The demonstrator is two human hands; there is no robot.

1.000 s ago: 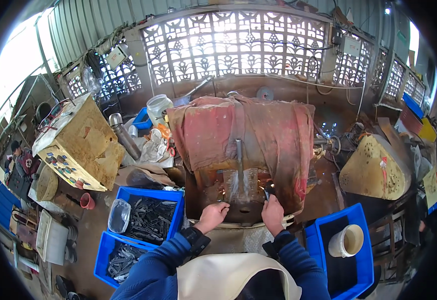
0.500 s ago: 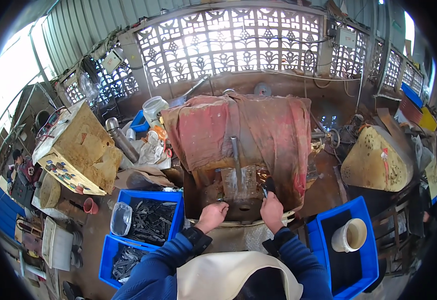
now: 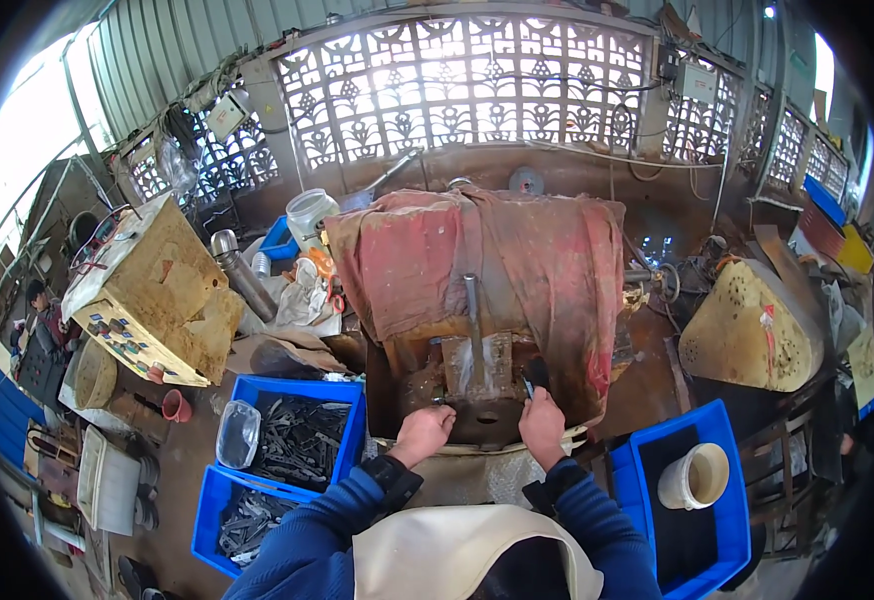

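Over the open front of a rusty machine cabinet, my left hand (image 3: 424,433) is closed in a pinch near the lower left of the opening. A small dark tip shows at its fingers, too small to name. My right hand (image 3: 542,422) is closed on a small dark piece (image 3: 535,373) that points up from the fingers, with a thin bright edge beside it. Between and beyond the hands, an upright metal pipe (image 3: 473,315) comes down before a wet metal plate (image 3: 492,362). Reddish-brown cloths (image 3: 397,265) drape over the cabinet's top.
Two blue crates (image 3: 355,440) of dark flat strips stand at left, with a clear plastic tub (image 3: 240,435) on them. Another blue crate (image 3: 737,500) at right holds a white bucket (image 3: 695,476). A yellowed control box (image 3: 162,290) stands at left; a person (image 3: 47,315) is beyond it.
Both hands keep nearly the same place and grip. The right hand and its dark piece have shifted very slightly, and the whole view has tilted a little.
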